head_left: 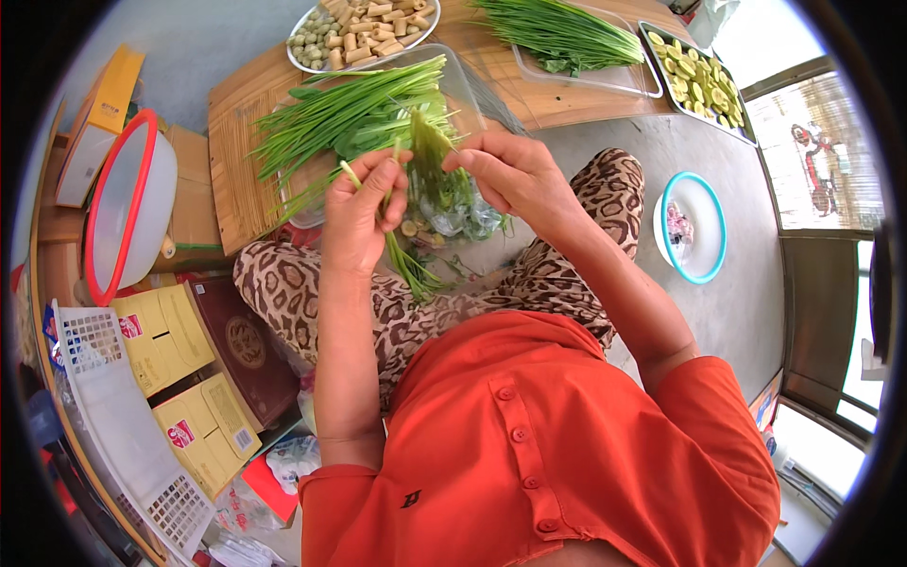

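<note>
My left hand (364, 208) is closed around a few long green chive stalks (406, 269), which dangle toward my lap with pale ends poking up past the thumb. Facing it, my right hand (510, 180) pinches with thumb and forefinger at the edge of a limp yellow-green leaf (430, 151). Behind my hands, a heap of long chives (350, 118) with some broader leaves lies in a clear plastic tray (463, 80) on the wooden table. A clear bag with scraps (453, 217) sits below my hands, between my knees.
On the table (231, 180) stand a plate of beige rolls (378, 24), another tray of chives (567, 38) and a tray of sliced green pieces (694, 80). A blue-rimmed basin (694, 269) rests on the floor at right. Left are a red-rimmed basin (151, 208), boxes (165, 335) and a white basket (123, 406).
</note>
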A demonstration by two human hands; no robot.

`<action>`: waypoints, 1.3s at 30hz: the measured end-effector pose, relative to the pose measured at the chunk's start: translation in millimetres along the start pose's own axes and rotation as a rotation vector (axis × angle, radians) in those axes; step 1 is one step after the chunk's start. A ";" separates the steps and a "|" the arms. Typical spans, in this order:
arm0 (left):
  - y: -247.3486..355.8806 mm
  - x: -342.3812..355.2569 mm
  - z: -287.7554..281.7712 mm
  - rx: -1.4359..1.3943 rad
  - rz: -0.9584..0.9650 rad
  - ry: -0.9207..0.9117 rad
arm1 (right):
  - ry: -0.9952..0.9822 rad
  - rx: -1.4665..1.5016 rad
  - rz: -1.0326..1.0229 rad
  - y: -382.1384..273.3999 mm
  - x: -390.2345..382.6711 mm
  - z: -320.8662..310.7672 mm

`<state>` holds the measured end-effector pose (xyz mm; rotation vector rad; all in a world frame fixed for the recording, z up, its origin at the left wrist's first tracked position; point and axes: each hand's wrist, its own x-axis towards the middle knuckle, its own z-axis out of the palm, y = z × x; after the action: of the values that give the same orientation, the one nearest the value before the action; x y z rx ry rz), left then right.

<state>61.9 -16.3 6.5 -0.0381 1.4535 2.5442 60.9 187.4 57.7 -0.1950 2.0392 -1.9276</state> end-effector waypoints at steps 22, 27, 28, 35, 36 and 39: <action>14.3 5.5 -10.1 -0.066 0.069 0.030 | -0.166 0.001 0.032 -2.9 -24.8 8.9; 14.9 5.4 -9.8 -0.075 0.073 0.024 | -0.156 -0.029 0.033 -3.4 -23.9 8.9; 14.7 5.3 -10.0 -0.079 0.071 0.023 | -0.156 -0.020 0.030 -3.3 -23.9 9.2; 14.4 4.7 -10.0 -0.090 0.070 0.019 | -0.162 0.002 0.027 -1.3 -23.7 8.9; 14.7 4.9 -10.2 -0.090 0.072 0.016 | -0.164 0.004 0.026 -1.5 -23.5 8.9; 16.5 4.5 -8.3 -0.079 0.069 0.030 | -0.157 0.003 0.039 -3.5 -23.0 8.9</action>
<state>53.6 -30.7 15.7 -0.0391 1.3876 2.6665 84.9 186.1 64.1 -0.2949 1.9245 -1.8304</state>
